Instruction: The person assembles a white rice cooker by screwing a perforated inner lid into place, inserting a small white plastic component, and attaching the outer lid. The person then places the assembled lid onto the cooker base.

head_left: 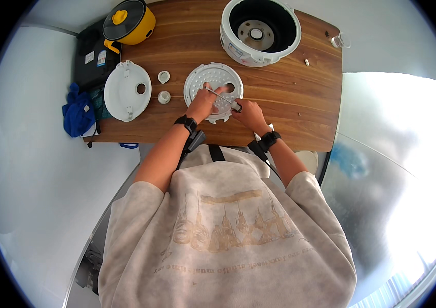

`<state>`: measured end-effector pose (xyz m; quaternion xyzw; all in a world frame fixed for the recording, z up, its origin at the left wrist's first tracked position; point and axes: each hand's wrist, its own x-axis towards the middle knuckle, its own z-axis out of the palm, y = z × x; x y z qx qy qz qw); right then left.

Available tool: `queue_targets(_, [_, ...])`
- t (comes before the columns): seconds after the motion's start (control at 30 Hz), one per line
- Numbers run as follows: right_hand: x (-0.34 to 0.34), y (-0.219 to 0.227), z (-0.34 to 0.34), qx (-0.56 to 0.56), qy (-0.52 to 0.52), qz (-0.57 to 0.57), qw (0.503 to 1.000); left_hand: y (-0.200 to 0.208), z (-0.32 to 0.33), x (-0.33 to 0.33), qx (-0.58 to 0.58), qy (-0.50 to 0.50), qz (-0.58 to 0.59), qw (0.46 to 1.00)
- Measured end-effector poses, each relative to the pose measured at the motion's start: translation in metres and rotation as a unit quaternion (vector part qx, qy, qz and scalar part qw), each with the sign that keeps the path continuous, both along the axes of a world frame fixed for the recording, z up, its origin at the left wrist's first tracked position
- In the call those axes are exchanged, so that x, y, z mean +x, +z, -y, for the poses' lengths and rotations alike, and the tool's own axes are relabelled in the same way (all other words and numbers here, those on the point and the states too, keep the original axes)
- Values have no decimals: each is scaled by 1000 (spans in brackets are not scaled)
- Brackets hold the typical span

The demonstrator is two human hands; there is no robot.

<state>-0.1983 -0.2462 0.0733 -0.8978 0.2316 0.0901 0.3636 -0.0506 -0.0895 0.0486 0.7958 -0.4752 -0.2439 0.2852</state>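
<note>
A round white lid plate (193,87) with rows of small bumps or holes and one larger hole lies on the table in front of me. My left hand (201,107) is over its left part, fingers apart, a fingertip near the tip of a screwdriver (220,96). Whether that finger touches the tip, I cannot tell. My right hand (250,116) is closed around the screwdriver's handle at the plate's right edge. The shaft slants up and left across the plate. Part of the plate is hidden under my hands.
A white cooker body (224,38) stands at the back right. On the left are a smooth white cover (118,97), two small white round parts (163,77), a yellow pot (141,32), a black case (87,74) and blue cloth (78,114). A clear cup (342,40) sits at the far right.
</note>
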Motion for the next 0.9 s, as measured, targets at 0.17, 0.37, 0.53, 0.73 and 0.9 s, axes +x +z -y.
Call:
queue_targets(0.17, [-2, -7, -1, -10, 5, 2, 1000, 2, 0, 0, 18, 1, -10, 1000])
queue_targets(0.37, [-3, -15, -2, -39, 16, 4, 999, 6, 0, -1, 23, 9, -24, 999])
queue_targets(0.53, [-2, -11, -4, -42, 10, -3, 999, 5, 0, 1, 13, 0, 0, 1000])
queue_targets(0.73, [0, -8, -6, -51, 11, -8, 999, 3, -3, 0, 11, -6, 29, 1000])
queue_targets(0.9, [-1, -6, -3, -17, -5, 16, 1000, 6, -9, -10, 23, -1, 49, 999])
